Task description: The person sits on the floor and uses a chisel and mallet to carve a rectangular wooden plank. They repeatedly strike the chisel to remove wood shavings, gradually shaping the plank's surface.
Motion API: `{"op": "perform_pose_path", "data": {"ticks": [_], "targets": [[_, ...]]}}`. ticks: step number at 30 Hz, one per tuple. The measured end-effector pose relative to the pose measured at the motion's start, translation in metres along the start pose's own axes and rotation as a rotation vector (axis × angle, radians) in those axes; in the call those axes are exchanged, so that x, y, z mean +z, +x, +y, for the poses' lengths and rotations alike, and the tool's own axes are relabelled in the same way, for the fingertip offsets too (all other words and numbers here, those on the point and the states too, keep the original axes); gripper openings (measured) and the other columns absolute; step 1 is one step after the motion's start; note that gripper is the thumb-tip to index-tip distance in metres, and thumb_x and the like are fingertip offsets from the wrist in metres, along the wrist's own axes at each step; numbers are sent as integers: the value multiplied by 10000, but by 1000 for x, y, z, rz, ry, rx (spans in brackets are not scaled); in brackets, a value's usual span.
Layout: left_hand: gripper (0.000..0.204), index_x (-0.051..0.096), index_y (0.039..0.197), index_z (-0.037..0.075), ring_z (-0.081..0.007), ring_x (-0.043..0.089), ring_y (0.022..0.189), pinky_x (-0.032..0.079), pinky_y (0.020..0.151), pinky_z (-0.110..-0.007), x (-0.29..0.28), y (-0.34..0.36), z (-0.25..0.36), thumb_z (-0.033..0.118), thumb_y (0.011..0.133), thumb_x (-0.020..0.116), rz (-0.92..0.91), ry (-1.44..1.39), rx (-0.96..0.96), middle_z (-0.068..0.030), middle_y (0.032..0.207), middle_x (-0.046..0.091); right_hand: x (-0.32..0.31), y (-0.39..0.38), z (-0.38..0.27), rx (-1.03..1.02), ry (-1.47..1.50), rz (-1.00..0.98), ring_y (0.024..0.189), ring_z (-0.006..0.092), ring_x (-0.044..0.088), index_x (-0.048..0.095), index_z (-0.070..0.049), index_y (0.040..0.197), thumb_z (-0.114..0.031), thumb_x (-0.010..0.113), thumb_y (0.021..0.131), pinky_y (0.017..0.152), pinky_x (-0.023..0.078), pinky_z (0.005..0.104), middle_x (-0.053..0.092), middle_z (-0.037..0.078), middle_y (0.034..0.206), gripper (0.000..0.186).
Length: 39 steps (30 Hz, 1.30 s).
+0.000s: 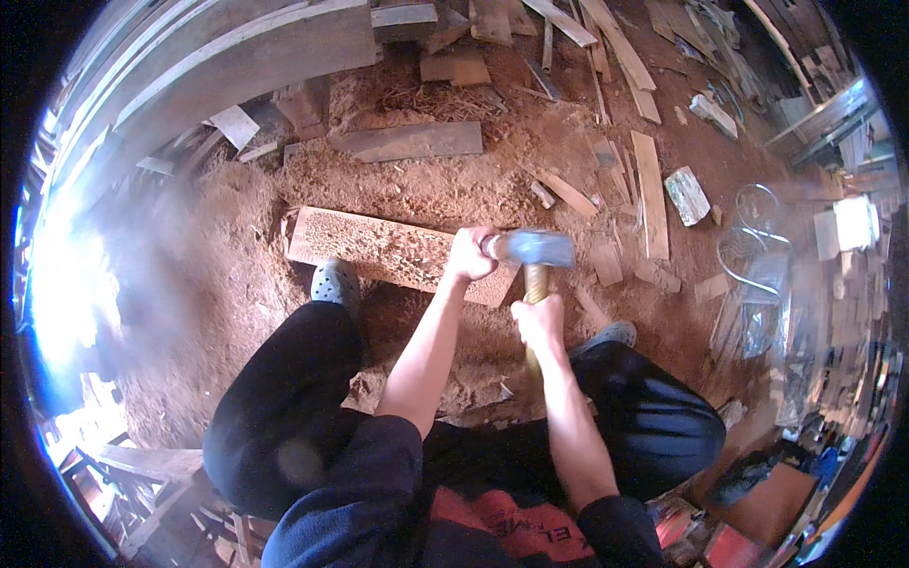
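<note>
A carved plank [398,254] lies on the sawdust-covered floor [218,284] in front of the person's feet. The left hand [471,254] rests at its right end; the hammer [533,251] is just right of it, with the right hand [540,320] below on the handle. Behind lies a flat board [409,142]; offcuts [650,194] lie to the right.

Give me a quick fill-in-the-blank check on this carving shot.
1. The right hand grips the wooden handle of a ____.
2. The left hand holds a tool against the carved ____.
3. A grey shoe touches the near edge of the ____.

Missing words: hammer; plank; plank
</note>
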State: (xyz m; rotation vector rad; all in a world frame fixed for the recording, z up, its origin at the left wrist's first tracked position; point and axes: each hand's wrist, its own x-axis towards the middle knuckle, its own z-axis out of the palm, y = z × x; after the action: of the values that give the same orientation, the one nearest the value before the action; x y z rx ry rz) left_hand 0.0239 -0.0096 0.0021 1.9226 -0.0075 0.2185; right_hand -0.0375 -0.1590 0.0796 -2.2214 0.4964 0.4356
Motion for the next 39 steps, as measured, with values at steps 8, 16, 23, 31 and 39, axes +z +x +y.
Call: {"op": "perform_pose_path", "data": {"ticks": [8, 16, 23, 31, 39], "targets": [[244, 650, 785, 49, -276, 640, 664, 496, 618, -351, -1, 2, -1, 171, 575, 659, 1, -57, 24, -144, 702, 638, 1, 11, 69, 87, -71, 65, 530, 252, 618, 601, 47, 661, -166, 668, 607, 492, 485, 386, 620, 161, 611, 229], [313, 626, 811, 46, -337, 616, 735, 485, 669, -365, 0, -1, -4, 184, 532, 597, -69, -132, -78, -160, 745, 623, 62, 16, 95, 229, -123, -308, 401, 207, 540, 552, 63, 719, -78, 642, 572, 372, 425, 355, 561, 116, 520, 223], [245, 635, 798, 60, -294, 642, 695, 493, 637, -344, -7, -4, -10, 154, 572, 653, -43, 9, -8, -144, 718, 641, 67, -5, 72, 398, 245, -386, 357, 151, 422, 502, -39, 558, -50, 596, 622, 342, 329, 311, 439, 34, 470, 114], [316, 634, 822, 66, -361, 623, 780, 497, 677, -389, -3, 0, 3, 170, 525, 619, -55, -3, -24, -173, 779, 636, 86, 10, 104, 294, 220, -294, 347, 165, 436, 491, -27, 552, -41, 595, 615, 329, 345, 324, 457, 50, 467, 122], [253, 628, 763, 39, -260, 620, 641, 477, 606, -326, 0, -3, -10, 177, 553, 656, 0, -31, 9, -136, 682, 618, 89, 10, 104, 281, 117, -305, 353, 196, 471, 508, 12, 529, -52, 587, 607, 354, 375, 334, 481, 85, 456, 128]]}}
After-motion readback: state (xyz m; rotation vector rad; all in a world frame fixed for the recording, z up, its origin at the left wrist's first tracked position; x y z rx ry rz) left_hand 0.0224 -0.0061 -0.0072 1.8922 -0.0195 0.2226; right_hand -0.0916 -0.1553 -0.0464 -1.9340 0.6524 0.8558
